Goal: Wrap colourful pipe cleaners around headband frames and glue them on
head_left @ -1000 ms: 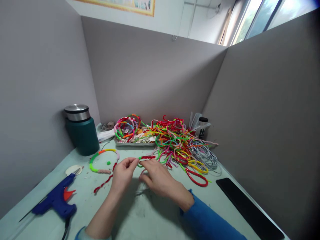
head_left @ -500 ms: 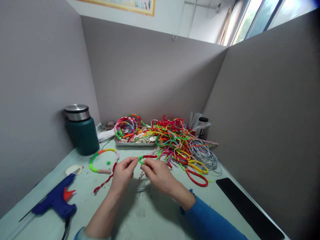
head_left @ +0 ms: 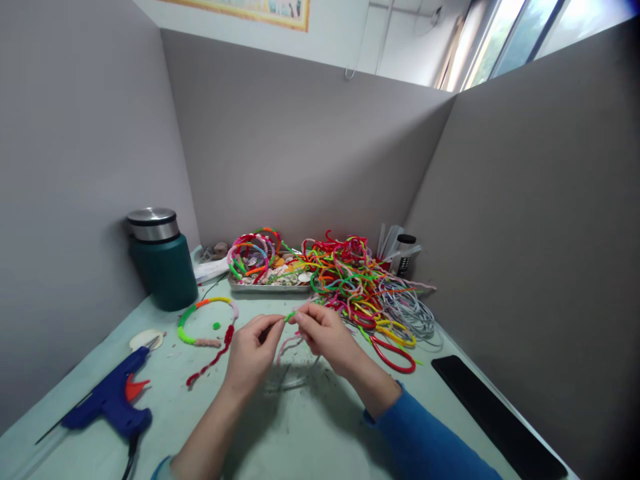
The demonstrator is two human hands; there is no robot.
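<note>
Between my hands, above the table, a green pipe cleaner [head_left: 290,317] shows as a short twisted piece. My left hand [head_left: 254,350] pinches its left end between thumb and fingers. My right hand [head_left: 325,337] is closed on the other end, and the fingers hide most of it. Left of my hands lies an open ring of coloured pipe cleaners [head_left: 186,331], with a small green disc [head_left: 217,326] inside it. A dark red twisted pipe cleaner [head_left: 214,362] lies beside my left wrist.
At the back stand a metal tray [head_left: 270,289] of small pieces with wrapped rings, and a heap of pipe cleaners [head_left: 345,267]. Red-handled scissors [head_left: 393,363] lie right. Left are a blue glue gun [head_left: 113,400] and green flask [head_left: 163,270]. A black slab [head_left: 495,413] lies far right.
Both hands have shifted slightly right. My right hand has changed its grip on the green piece, and the red strand beyond it is now hidden.
</note>
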